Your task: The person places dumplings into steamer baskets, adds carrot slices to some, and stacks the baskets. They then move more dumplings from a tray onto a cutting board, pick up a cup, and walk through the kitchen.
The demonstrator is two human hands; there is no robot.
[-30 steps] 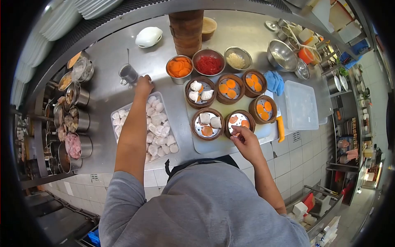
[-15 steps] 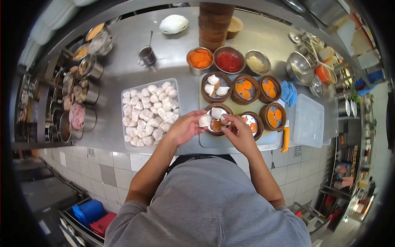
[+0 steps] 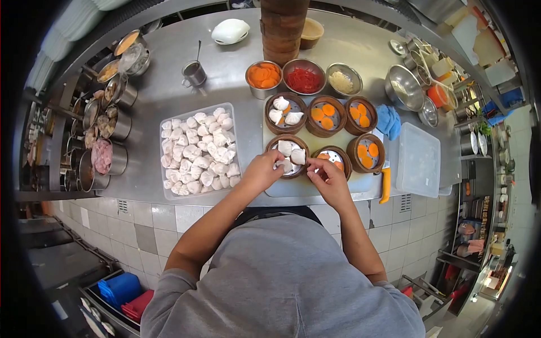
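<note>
My left hand [image 3: 264,173] is closed around a white dumpling [image 3: 285,165], low in the front-left bamboo steamer [image 3: 274,145]. Two more pale dumplings lie in that steamer, one at the top and one at the right. By the steamer's right rim is my right hand [image 3: 331,183], its thumb and forefinger apart with nothing visible between them. It partly covers the front-middle steamer [image 3: 345,159], where orange slices show. To the left, a clear plastic tub [image 3: 236,132] is filled with many white dumplings.
Behind are steamers with dumplings [image 3: 293,118] and carrot slices [image 3: 327,123]. Bowls of carrot [image 3: 264,75], red shreds [image 3: 304,80] and pale bits [image 3: 341,82] stand farther back. At right lie an orange-handled knife [image 3: 385,186], blue cloth [image 3: 388,121] and clear lid [image 3: 418,160].
My left hand has moved its dumpling down into the front-left steamer. The dumpling my right hand held now rests at the steamer's right side, and that hand has let go and drawn away.
</note>
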